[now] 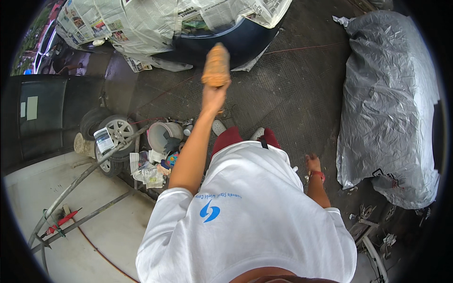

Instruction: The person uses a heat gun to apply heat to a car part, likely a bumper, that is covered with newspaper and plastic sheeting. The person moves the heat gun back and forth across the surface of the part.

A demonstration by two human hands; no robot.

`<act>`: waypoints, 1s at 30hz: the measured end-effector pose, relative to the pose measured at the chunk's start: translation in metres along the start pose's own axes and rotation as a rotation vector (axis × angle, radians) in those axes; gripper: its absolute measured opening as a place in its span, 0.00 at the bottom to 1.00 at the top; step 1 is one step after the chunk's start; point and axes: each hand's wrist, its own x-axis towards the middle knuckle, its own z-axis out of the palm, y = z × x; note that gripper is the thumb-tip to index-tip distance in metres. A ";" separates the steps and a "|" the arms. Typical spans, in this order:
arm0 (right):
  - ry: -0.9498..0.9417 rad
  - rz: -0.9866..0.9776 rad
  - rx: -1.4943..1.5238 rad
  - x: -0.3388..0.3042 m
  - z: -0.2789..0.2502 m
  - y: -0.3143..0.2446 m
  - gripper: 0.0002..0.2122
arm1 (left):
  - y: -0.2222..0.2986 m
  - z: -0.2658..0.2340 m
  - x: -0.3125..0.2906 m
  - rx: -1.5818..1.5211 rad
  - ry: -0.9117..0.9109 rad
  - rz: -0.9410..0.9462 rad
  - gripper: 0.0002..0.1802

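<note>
My left hand is closed round an elongated, orange-covered hand tool with a rough-looking body. Motion blurs it, so its exact kind cannot be told. Its far end reaches up to a dark, curved car panel; whether the two touch is unclear. Newspaper sheets mask the surface above that panel. At my right side hangs my right hand, with a red band on the wrist. Its fingers look apart, and nothing shows in them.
Left of my legs stand a pale bucket, wheels and crumpled papers. A metal tube frame crosses the left side. Silver sheeting drapes a large object on the right. A thin cord lies across the dark floor.
</note>
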 end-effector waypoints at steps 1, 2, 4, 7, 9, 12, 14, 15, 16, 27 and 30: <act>-0.017 -0.024 0.038 -0.001 0.001 -0.018 0.25 | 0.011 0.023 0.002 0.017 -0.045 0.020 0.19; -0.047 -0.056 0.076 -0.009 0.005 -0.045 0.24 | 0.019 0.039 0.005 -0.013 -0.104 -0.014 0.19; -0.090 -0.095 0.129 -0.031 0.001 -0.094 0.24 | 0.029 0.053 0.011 -0.095 -0.230 -0.081 0.20; -0.067 -0.155 0.196 -0.041 -0.003 -0.101 0.24 | 0.036 0.062 0.014 -0.245 -0.345 -0.121 0.21; -0.002 -0.244 0.252 -0.043 0.001 -0.090 0.24 | 0.033 0.042 0.010 -0.326 -0.289 -0.092 0.20; -0.012 -0.115 0.185 -0.060 -0.003 -0.072 0.24 | 0.012 -0.016 0.007 -0.312 0.025 -0.106 0.19; -0.072 0.004 0.024 -0.060 -0.004 -0.030 0.24 | 0.015 -0.053 0.005 -0.463 0.165 -0.134 0.19; -0.106 0.060 -0.058 -0.063 -0.004 -0.012 0.24 | 0.005 -0.069 0.010 -0.487 0.269 -0.126 0.17; -0.112 0.109 -0.048 -0.071 -0.002 -0.005 0.24 | 0.006 -0.079 0.012 -0.506 0.372 -0.138 0.16; -0.099 0.166 0.110 -0.059 -0.020 0.008 0.23 | 0.030 0.058 0.027 -0.295 0.090 -0.246 0.29; -0.075 0.019 0.024 -0.058 -0.047 -0.090 0.22 | 0.047 0.103 0.040 -0.282 -0.031 -0.115 0.30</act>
